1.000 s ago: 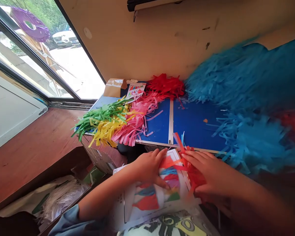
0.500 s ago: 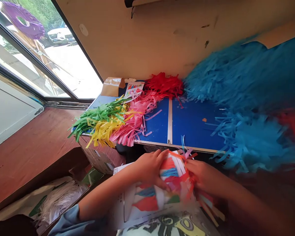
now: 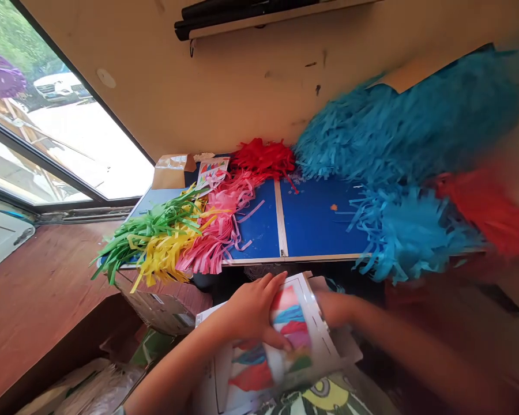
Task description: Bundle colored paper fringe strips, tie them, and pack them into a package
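Against my body leans a white printed packet point(image 3: 322, 346) with pictures of coloured tassels on its front. My left hand point(image 3: 256, 314) grips its face, thumb stretched across the picture and fingers over the upper edge. My right hand point(image 3: 335, 311) is at the packet's right side, where the opening seems to be. Its fingers are hidden behind or inside the packet, and the arm is blurred. A wisp of blue strip shows just above that hand.
Before me stands a blue table point(image 3: 259, 230) bearing green point(image 3: 153, 222), yellow point(image 3: 168, 251), pink point(image 3: 218, 225) and red point(image 3: 263, 160) fringe bundles. Blue fringe point(image 3: 415, 230) hangs over its front edge at right. An open carton point(image 3: 86, 346) sits lower left.
The coloured paper strips at my right hand have gone from sight, and that hand has moved behind or into the packet. My left hand keeps its grip. The view has swung right.
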Demonstrator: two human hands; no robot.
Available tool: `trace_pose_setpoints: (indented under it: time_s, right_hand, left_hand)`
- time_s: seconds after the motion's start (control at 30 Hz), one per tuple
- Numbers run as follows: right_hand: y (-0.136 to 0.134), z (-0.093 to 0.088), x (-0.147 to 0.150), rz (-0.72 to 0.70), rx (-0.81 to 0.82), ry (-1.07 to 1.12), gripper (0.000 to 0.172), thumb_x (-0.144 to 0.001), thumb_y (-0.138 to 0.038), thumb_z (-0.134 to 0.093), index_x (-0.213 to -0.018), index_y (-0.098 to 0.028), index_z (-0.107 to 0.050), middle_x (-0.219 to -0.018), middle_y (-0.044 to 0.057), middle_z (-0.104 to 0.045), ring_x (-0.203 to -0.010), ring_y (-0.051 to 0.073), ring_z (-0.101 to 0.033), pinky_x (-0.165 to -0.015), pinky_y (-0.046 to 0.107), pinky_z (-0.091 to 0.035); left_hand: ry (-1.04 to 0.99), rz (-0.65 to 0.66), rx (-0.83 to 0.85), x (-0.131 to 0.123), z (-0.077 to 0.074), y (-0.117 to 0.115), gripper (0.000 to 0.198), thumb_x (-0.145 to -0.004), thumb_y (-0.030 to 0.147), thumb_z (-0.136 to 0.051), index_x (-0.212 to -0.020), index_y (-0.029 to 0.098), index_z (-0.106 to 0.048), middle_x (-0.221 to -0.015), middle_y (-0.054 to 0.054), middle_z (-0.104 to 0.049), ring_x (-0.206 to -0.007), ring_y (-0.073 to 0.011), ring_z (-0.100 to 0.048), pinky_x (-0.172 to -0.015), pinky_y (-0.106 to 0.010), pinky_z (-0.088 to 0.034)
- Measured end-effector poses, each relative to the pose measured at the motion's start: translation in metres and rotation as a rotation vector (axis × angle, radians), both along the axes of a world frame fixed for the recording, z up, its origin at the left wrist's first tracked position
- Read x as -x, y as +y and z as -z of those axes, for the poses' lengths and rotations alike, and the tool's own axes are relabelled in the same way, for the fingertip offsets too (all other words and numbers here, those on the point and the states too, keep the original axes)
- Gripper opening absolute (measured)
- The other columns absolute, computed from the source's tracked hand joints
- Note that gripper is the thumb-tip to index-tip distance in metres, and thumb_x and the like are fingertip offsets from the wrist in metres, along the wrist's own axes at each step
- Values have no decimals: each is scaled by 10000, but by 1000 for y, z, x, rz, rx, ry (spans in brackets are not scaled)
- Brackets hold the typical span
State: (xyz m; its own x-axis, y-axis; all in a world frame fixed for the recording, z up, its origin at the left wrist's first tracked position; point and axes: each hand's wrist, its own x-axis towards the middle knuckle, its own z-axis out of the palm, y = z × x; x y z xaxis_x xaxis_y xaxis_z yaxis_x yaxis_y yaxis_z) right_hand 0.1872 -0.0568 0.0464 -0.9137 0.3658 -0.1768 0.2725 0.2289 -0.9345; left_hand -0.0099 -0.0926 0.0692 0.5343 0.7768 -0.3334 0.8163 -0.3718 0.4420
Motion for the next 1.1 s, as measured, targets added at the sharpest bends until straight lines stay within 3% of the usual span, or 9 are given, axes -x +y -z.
trace_pose_setpoints:
  time_s: [0.1, 0.23, 0.33, 0.47, 0.6, 0.7, 0.8, 0.93, 1.1]
  right_hand:
    - [5, -21, -26, 94, -42, 4, 446, -755, -268, -634, -1189, -200, -557, -1208, 75, -565, -1090, 240, -529, -930, 374, -438]
    - [7, -24, -75, 514, -174, 48, 410, -786, -403, -583, -1161, -237, -589, -1248, 97, -536, -1150, 273, -482, -986, 440, -371]
    - [-1, 12, -91, 711, 24, 208, 459, -783, -508, -550, -1167, -257, -567, -1235, 105, -543, -1159, 274, -479, -984, 450, -365]
    - [-25, 76, -69, 746, 504, 455, 647, -755, -670, -450, -1230, -231, -493, -1261, 135, -515, -1154, 291, -486, -971, 467, -359]
    - [-43, 95, -47, 736, 786, 592, 795, -664, -716, -524, -1285, -241, -382, -1163, 120, -560, -995, 273, -579, -879, 441, -426]
    - [-44, 76, -55, 927, 552, 519, 699, -647, -566, -666, -1223, -259, -414, -1003, 61, -591, -845, 210, -599, -749, 349, -477]
    - [-40, 45, -68, 959, 53, 306, 300, -743, -392, -644, -988, -239, -564, -924, 42, -586, -844, 178, -574, -745, 294, -462]
    - [-33, 15, -60, 520, -460, 74, 159, -831, -173, -478, -903, -198, -618, -899, 63, -611, -853, 170, -573, -765, 288, -446]
    - [-22, 1, -30, 145, -587, -95, 185, -759, -44, -465, -824, -122, -619, -840, 90, -620, -784, 176, -576, -709, 288, -466]
  left_hand:
    - [-18, -77, 2, 12, 0, -5, 1193, -494, 699, -664, -1415, 107, -186, -1376, -242, -360, -1226, -404, -396, -976, -516, -346]
    - [-106, -146, -42, 24, 5, -11, 1203, -469, 689, -694, -1423, 186, -160, -1356, -193, -396, -1184, -381, -444, -970, -508, -355]
    - [-126, -166, -77, 29, 10, -15, 1222, -465, 694, -695, -1429, 204, -125, -1373, -193, -368, -1217, -394, -404, -980, -524, -340]
    - [-136, -162, -95, 32, 12, -17, 1228, -471, 710, -681, -1429, 191, -114, -1376, -204, -358, -1224, -389, -399, -982, -518, -346]
    - [-120, -145, -108, 30, 9, -17, 1206, -492, 701, -677, -1430, 193, -116, -1365, -197, -377, -1216, -385, -412, -979, -510, -355]
    - [-95, -157, -117, 30, 7, -18, 1182, -504, 707, -663, -1425, 178, -144, -1346, -195, -402, -1196, -380, -438, -962, -496, -383]
    - [-81, -159, -128, 29, 6, -17, 1188, -499, 734, -642, -1421, 159, -160, -1344, -202, -403, -1195, -379, -442, -957, -495, -392]
    - [-51, -128, -129, 25, 8, -15, 1216, -479, 741, -646, -1422, 146, -160, -1369, -218, -373, -1225, -390, -406, -977, -513, -367]
    - [-15, -112, -111, 19, 6, -13, 1204, -480, 724, -659, -1421, 152, -174, -1384, -219, -365, -1245, -393, -382, -988, -525, -348]
